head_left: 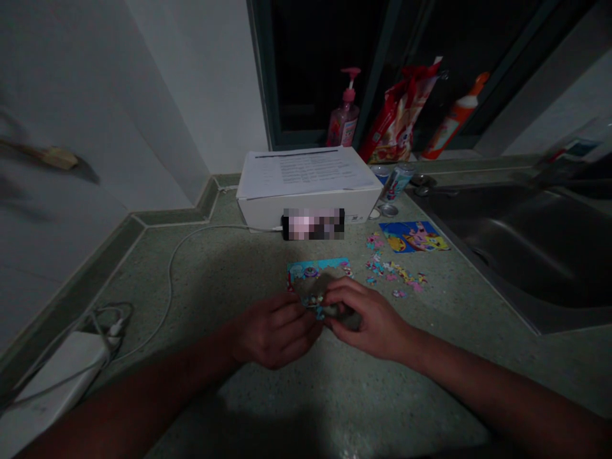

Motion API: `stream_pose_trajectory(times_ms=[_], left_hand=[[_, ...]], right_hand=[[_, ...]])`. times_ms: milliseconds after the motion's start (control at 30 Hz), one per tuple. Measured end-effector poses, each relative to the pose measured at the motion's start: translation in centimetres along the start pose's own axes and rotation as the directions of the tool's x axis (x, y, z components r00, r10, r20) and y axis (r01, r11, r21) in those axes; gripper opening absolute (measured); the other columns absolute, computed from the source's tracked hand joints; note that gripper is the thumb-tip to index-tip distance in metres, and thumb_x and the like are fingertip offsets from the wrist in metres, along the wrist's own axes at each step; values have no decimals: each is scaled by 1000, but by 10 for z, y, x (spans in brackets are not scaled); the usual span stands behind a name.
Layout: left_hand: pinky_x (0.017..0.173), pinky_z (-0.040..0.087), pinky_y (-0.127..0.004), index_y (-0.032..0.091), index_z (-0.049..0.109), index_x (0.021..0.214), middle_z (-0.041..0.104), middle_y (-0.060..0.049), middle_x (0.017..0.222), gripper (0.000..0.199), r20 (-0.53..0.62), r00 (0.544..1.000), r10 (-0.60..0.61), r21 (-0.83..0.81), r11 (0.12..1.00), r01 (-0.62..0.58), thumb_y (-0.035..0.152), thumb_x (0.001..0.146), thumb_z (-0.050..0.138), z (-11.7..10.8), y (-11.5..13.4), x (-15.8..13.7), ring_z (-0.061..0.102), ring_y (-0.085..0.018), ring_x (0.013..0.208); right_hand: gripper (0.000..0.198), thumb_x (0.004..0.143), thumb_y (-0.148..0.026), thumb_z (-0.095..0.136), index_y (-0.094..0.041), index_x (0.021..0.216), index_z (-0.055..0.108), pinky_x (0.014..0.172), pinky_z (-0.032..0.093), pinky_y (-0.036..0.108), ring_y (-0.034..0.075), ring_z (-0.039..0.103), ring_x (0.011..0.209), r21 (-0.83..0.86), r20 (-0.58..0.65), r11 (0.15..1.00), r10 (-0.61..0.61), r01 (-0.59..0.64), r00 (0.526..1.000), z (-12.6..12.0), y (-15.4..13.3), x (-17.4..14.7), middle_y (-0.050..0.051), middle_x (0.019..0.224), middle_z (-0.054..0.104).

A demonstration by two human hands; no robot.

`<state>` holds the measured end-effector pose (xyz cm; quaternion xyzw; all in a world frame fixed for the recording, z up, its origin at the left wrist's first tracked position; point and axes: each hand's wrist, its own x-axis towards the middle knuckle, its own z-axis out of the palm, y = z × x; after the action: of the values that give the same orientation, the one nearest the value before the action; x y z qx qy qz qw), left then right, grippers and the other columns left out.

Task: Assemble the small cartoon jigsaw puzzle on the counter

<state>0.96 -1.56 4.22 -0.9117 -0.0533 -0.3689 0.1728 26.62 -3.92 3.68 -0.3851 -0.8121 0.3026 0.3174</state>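
A small joined cluster of jigsaw puzzle pieces (319, 312), light blue and white, is between my two hands above the counter. My left hand (280, 330) is closed, its curled fingers gripping the cluster from the left. From the right, my right hand (373, 319) pinches the same pieces with thumb and fingertips. Just beyond them lies a partly joined puzzle (322, 263) with a turquoise top edge; my hands cover its lower part. Loose puzzle pieces (406, 274) in blue, pink and yellow are scattered to the right. Behind those rests a colourful cartoon picture card (415, 236).
A phone (313, 224) on a white cable leans against a white box (306, 182) with printed paper on top. At right is a metal sink (507, 255). A can (398, 183) and bottles stand at the back. A white power strip (62, 370) lies at left.
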Motion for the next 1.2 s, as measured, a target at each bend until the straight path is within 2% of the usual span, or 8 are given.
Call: stream_pose_trajectory(times_ms=[133, 267, 400, 533, 667, 900, 1067, 1200], left_hand=[[87, 69, -34, 17, 76, 111, 84, -4, 102, 18, 49, 998, -45, -2, 999, 45, 13, 109, 59, -1, -1, -5, 77, -18, 90], [94, 66, -37, 18, 73, 117, 83, -5, 107, 13, 35, 992, -124, -22, 992, 125, 16, 108, 64, 2, 0, -11, 77, -21, 97], [98, 65, -39, 21, 71, 122, 82, -4, 110, 17, 77, 983, -170, -25, 985, 172, 17, 106, 67, 7, -1, -16, 77, -22, 102], [94, 65, -39, 23, 70, 119, 83, -3, 106, 15, 90, 980, -179, -38, 982, 183, 16, 106, 65, 9, -2, -16, 78, -21, 97], [96, 63, -39, 23, 69, 118, 82, -2, 107, 15, 96, 971, -218, -49, 974, 223, 17, 105, 68, 12, -2, -16, 77, -21, 99], [88, 64, -37, 19, 70, 112, 82, -4, 105, 6, 37, 975, -220, -53, 974, 221, 18, 106, 67, 16, -4, -14, 76, -20, 93], [88, 64, -37, 17, 70, 112, 83, -5, 107, 8, 27, 976, -218, -68, 973, 220, 17, 106, 66, 16, -3, -13, 75, -20, 96], [89, 64, -38, 17, 72, 114, 82, -6, 109, 11, 63, 970, -234, -84, 967, 239, 17, 104, 69, 17, -3, -15, 74, -20, 98]], right_hand=[[28, 91, -18, 71, -33, 114, 68, 90, 64, 47, 29, 74, 111, -24, -66, 998, -67, 65, 996, 0, 2, 1, 9, 118, 75], [25, 92, -19, 72, -33, 113, 69, 93, 64, 47, 28, 75, 112, -49, -95, 996, -78, 74, 992, -1, 3, 2, 9, 119, 75], [22, 93, -20, 73, -32, 111, 69, 93, 64, 48, 29, 75, 112, -65, -84, 996, -65, 60, 994, -1, 3, 1, 9, 119, 75], [22, 94, -21, 72, -32, 113, 68, 93, 65, 48, 29, 75, 112, -90, -87, 993, -79, 71, 993, 0, 3, 1, 10, 121, 75], [22, 94, -22, 72, -32, 114, 69, 94, 65, 48, 30, 75, 112, -109, -96, 991, -92, 81, 991, 0, 4, 1, 10, 120, 75], [22, 94, -24, 72, -30, 116, 74, 95, 64, 48, 29, 75, 112, -132, -91, 989, -84, 71, 992, 1, 6, 1, 10, 121, 76], [23, 94, -23, 71, -28, 116, 73, 94, 64, 46, 28, 75, 112, -155, -107, 982, -127, 109, 986, 3, 7, 1, 10, 120, 76], [24, 94, -24, 72, -30, 117, 74, 95, 64, 46, 29, 75, 112, -161, -103, 982, -119, 102, 987, 2, 7, 2, 9, 120, 76]])
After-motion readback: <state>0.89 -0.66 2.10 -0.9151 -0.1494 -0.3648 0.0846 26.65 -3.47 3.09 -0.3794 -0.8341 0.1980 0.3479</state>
